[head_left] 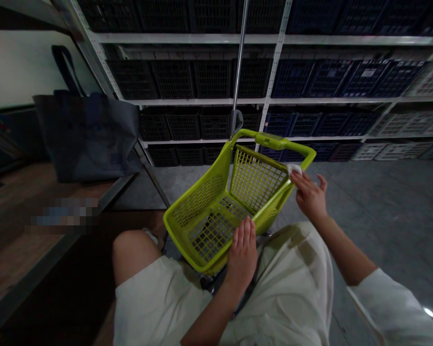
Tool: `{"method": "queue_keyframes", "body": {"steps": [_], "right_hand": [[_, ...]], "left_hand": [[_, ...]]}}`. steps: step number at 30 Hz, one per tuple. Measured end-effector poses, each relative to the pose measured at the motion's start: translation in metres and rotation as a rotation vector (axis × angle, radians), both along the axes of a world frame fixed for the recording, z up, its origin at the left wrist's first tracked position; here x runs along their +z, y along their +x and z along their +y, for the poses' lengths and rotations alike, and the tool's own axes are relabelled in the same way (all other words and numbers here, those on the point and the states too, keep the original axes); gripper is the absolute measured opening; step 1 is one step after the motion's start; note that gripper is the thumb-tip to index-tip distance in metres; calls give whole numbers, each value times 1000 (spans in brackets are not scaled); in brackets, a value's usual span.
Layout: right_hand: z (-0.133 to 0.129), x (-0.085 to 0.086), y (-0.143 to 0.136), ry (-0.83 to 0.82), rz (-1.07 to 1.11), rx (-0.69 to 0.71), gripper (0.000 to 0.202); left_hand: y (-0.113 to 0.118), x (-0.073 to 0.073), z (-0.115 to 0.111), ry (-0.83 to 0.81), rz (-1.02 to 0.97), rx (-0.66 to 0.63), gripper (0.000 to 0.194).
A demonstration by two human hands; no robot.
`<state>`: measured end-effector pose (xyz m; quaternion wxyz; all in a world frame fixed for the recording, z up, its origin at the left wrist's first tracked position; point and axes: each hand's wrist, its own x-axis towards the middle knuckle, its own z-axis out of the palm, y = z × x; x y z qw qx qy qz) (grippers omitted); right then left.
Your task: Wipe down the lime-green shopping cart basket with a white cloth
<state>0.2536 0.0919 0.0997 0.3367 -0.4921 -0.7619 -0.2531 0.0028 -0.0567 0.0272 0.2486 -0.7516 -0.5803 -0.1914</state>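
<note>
A lime-green plastic shopping cart [187, 235] with a lattice basket stands between my knees. My left hand [243, 250] rests on the near side rim, its fingers straight and side by side; the thumb is hidden. With my right hand [310, 194] I press a small white cloth [294, 168] against the cart's upper right corner, below the push handle [270, 140]. My index finger and thumb stand apart, while the other fingertips lie on the cloth. A grey-handled metal pole [239, 67] rises from the cart's far left corner.
White metal shelving [187, 39] fills the background, loaded with black crates [173, 79], blue crates [328, 79] and white crates [397, 120]. At left, a dark tote bag [90, 139] sits on a brown table [25, 230] with a metal edge. Grey floor [389, 211] stretches to the right.
</note>
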Motion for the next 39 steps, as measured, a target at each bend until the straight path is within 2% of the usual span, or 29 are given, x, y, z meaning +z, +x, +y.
{"method": "queue_keyframes", "body": {"steps": [2,5,8,10,13,17,19,21,23,25,28,32,33,36,39], "right_hand": [[-28,-14,-36,-37,24,61,61],[-76,-36,-91,-141,8,340,65],[-101,-45,-118,-210,65,424,66],[-100,-46,-119,-222,78,443,66],[-84,-41,-104,-250,-9,472,67],[-46,-22,-56,-244,-266,470,67],[-20,-8,-20,-175,-287,359,67],[5,3,14,-81,-201,192,68],[22,7,31,-27,-107,89,68],[23,1,24,15,-1,10,67],[-9,-22,-26,45,105,-18,70],[-79,-54,-102,-121,53,309,79],[-92,-58,-112,-147,73,329,79],[-107,-65,-116,-186,48,386,79],[-93,-63,-97,-152,-72,464,76]], "left_hand": [[0,0,-1,-7,-8,3,56],[0,-1,-2,10,-1,-6,54],[-2,-3,-2,27,-8,-12,53],[-3,-3,-2,20,-11,-14,54],[-4,-4,-1,16,-10,-18,57],[-3,-5,1,26,-11,-16,55],[-3,-6,1,35,-6,-14,54],[-1,-7,2,39,-3,-12,53],[0,-7,2,35,-5,-11,54],[2,-7,2,23,-12,-9,55],[3,-6,1,4,-28,-3,58],[0,-5,0,20,-36,-18,56],[-1,-4,-1,28,-37,-20,56],[-4,-3,-2,31,-31,-15,55],[-4,-4,-2,29,-22,-15,56]]}}
